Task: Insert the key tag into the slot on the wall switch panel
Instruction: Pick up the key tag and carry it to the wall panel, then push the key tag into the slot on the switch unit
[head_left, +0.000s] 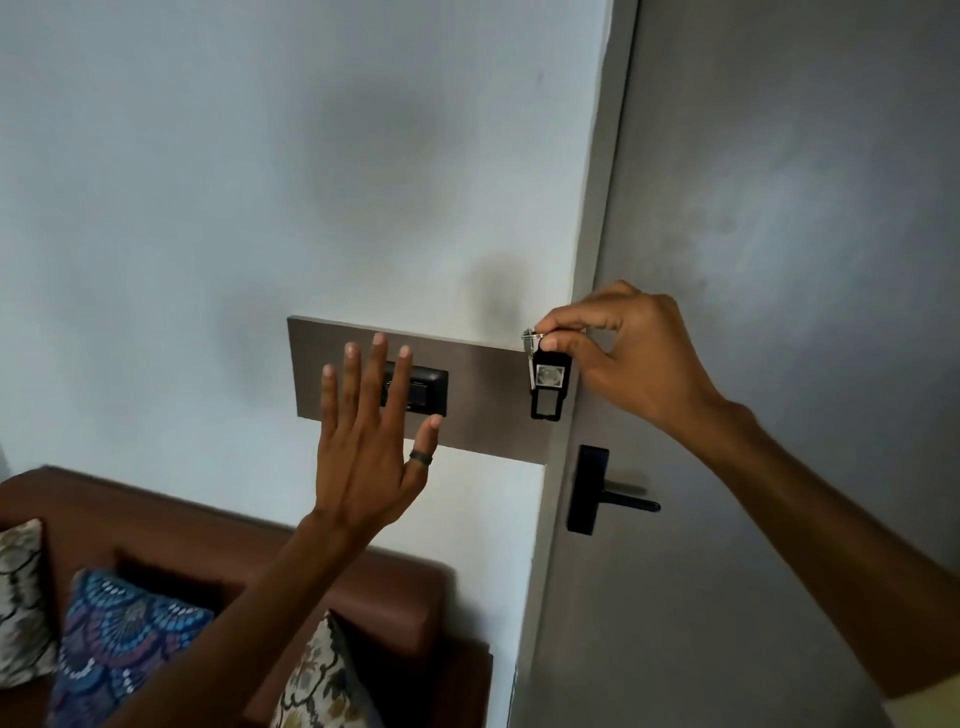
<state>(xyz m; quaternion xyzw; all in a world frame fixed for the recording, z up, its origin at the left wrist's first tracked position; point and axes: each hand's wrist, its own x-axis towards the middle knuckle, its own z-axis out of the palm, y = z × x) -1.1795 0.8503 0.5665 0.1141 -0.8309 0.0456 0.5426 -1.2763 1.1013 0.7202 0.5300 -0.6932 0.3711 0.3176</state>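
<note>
A long brown wall panel (483, 395) carries a black switch module (428, 389) near its middle and a black holder (546, 408) at its right end. My right hand (623, 353) pinches the top of the black key tag (549, 371), which hangs upright with its lower end at the holder; a silver key dangles beside it. I cannot tell how deep the tag sits in the slot. My left hand (369, 441) is raised with fingers spread in front of the switch module, holding nothing and partly hiding it.
A grey door (779, 208) with a black lever handle (613, 493) stands right of the panel. Below left is a brown sofa (234, 530) with patterned cushions (124, 634). The white wall (260, 156) fills the upper left.
</note>
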